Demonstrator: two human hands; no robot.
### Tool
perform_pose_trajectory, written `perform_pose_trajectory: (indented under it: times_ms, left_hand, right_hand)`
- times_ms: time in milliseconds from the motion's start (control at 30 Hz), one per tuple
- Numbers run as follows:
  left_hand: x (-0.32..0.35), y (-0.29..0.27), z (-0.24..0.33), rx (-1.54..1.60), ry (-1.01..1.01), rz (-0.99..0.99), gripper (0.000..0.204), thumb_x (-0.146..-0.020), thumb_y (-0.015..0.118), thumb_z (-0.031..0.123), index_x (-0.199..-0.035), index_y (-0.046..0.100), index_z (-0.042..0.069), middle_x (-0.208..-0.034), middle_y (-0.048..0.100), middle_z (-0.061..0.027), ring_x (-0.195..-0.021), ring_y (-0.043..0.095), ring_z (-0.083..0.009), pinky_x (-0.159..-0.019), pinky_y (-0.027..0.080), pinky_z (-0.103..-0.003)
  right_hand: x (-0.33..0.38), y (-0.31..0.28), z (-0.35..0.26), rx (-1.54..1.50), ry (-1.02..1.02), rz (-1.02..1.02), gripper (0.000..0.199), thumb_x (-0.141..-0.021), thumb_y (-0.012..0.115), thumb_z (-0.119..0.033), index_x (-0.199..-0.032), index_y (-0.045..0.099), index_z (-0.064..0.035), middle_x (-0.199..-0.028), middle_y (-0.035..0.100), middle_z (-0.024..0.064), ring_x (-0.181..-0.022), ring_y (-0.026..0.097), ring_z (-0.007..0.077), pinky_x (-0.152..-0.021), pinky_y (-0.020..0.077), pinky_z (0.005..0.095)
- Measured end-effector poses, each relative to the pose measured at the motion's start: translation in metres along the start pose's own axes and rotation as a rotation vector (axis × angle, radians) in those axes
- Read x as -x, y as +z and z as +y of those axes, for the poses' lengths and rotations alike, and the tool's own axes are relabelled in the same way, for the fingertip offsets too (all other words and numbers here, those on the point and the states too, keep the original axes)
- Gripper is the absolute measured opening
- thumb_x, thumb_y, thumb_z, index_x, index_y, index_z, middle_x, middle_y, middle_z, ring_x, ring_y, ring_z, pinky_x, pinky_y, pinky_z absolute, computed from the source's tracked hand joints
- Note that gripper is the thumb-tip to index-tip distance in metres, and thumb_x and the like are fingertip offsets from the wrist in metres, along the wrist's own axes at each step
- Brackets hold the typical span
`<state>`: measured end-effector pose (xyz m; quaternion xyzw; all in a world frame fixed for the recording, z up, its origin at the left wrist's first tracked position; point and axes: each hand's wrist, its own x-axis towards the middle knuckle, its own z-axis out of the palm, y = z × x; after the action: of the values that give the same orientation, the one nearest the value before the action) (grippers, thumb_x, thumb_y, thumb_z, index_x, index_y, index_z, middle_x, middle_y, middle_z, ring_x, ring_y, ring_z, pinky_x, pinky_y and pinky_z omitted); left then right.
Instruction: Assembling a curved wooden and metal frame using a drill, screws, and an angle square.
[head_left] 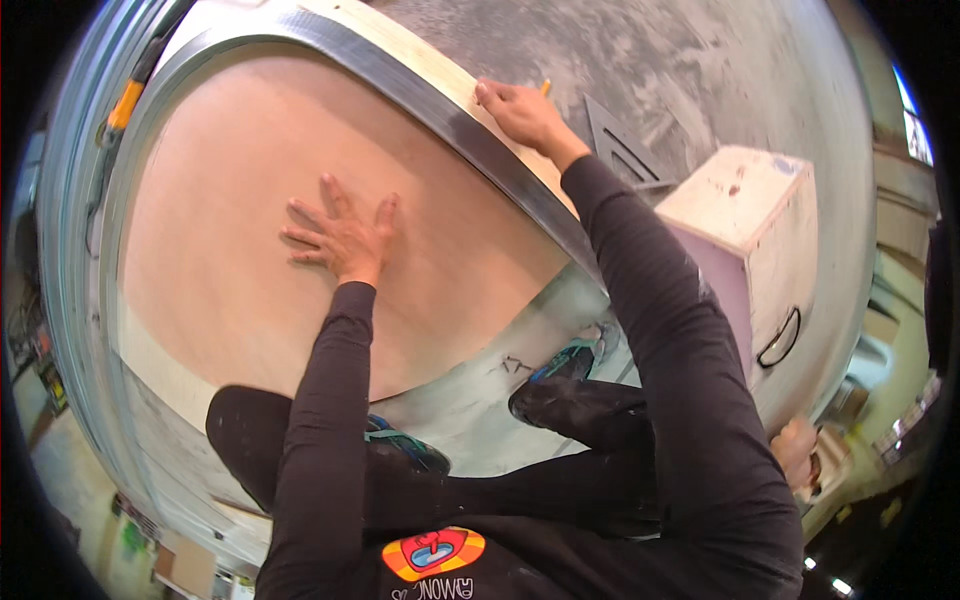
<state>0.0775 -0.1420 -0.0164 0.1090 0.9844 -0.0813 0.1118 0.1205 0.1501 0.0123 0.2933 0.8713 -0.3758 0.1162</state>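
My left hand (343, 232) lies flat, fingers spread, on a broad pinkish-tan board (240, 310). Nothing is in it. Across the board's far and right side runs a long dark grey straight bar (460, 135), bent by the lens. A pale wood strip (425, 60) lies along the bar's outer side. Over this strip my right hand (522, 112) is closed, its fingertips pressed together at the strip's far edge. A short yellow-orange stick end (546, 87) shows just behind the knuckles; whether the hand holds it is unclear.
Right of my right hand lies a flat grey slotted square (622, 140). Beside it stands a light wooden box (740, 195) with a black handle (780, 338). My shoes (560, 365) rest near the board's close edge. An orange-and-black tool (125, 105) lies at far left.
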Motion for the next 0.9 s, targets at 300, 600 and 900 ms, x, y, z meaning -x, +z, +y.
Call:
perform_pose_trajectory:
  times_ms: [300,600,900]
  left_hand:
    - [-0.02,0.005,-0.003,-0.005,0.104,0.083,0.104,-0.086,0.039,0.082,-0.16,0.011,0.015,-0.155,0.003,-0.0429,-0.139,0.002,-0.0683,-0.103,0.01,-0.081]
    - [-0.061,-0.012,0.04,0.005,0.257,0.083,0.102,-0.087,0.041,0.079,-0.16,0.011,0.014,-0.155,0.005,-0.043,-0.14,0.004,-0.0666,-0.103,0.01,-0.081]
    - [-0.089,-0.024,0.085,0.024,0.223,0.104,0.1,-0.087,0.042,0.078,-0.161,0.012,0.018,-0.158,0.006,-0.0379,-0.142,0.007,-0.0635,-0.104,0.012,-0.08]
  right_hand:
    - [0.152,0.063,-0.031,-0.45,0.296,0.991,0.027,-0.093,0.067,-0.024,-0.079,0.062,-0.0013,-0.07,0.063,0.0139,-0.064,0.06,0.028,-0.062,0.0468,0.0385]
    - [0.249,0.202,0.014,-0.428,0.914,0.956,0.035,-0.098,0.059,-0.034,-0.097,0.059,0.0006,-0.084,0.065,0.019,-0.08,0.063,0.0381,-0.073,0.048,0.0472]
    - [0.242,0.174,0.034,-0.467,0.848,0.764,0.039,-0.095,0.062,-0.036,-0.084,0.057,0.0012,-0.076,0.063,0.0279,-0.076,0.063,0.0485,-0.067,0.0467,0.0547]
